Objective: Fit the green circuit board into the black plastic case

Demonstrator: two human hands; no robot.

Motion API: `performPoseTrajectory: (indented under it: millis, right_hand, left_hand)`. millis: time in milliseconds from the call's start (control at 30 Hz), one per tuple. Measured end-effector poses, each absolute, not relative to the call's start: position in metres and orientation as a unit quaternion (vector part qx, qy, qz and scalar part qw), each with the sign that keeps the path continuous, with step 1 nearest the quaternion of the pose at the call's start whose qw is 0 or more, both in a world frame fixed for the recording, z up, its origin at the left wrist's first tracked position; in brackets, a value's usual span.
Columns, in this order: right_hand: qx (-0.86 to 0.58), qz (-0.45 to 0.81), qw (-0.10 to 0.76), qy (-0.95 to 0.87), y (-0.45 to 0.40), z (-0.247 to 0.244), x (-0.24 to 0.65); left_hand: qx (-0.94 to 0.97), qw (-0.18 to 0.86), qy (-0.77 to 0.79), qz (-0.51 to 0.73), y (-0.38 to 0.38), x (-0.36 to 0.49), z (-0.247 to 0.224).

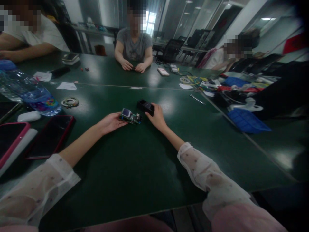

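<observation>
My left hand [111,123] holds a small green circuit board [131,116] by its left end, fingers under it and thumb at its edge. A small square screen sits on the board's left part. Just to the right and slightly farther off, my right hand [156,116] grips a black rectangular case [145,107] at its right end. The board and the case are close together but apart, both over the green table [125,167].
Left are a water bottle [40,96], a red-edged phone [51,137], a pink-edged phone [12,141] and a cable coil [70,102]. Right are tweezers [197,99], a blue tray [248,121] and piled cables [193,80]. A person [134,45] sits opposite; others sit farther off.
</observation>
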State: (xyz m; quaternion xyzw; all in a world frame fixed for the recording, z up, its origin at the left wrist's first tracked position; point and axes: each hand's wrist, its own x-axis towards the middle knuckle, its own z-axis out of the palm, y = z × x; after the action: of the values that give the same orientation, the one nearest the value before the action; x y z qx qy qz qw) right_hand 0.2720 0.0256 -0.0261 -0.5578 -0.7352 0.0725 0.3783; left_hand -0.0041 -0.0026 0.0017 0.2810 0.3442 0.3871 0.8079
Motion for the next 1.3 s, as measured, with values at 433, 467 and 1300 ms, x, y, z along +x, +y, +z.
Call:
performPoseTrajectory:
  millis: [433,467,1300]
  right_hand:
    - [-0.564,0.06,0.374,-0.734,0.027,-0.027,0.273]
    - [-0.564,0.059,0.377,-0.732,0.027,-0.027,0.273]
    - [-0.41,0.242,0.453,-0.754,-0.011,0.024,0.237]
  left_hand:
    - [0.283,0.821,0.318,0.381,0.004,-0.01,-0.008]
    - [0.282,0.82,0.316,0.385,0.003,-0.009,-0.007]
    - [0.296,0.811,0.31,0.398,-0.004,-0.006,0.001]
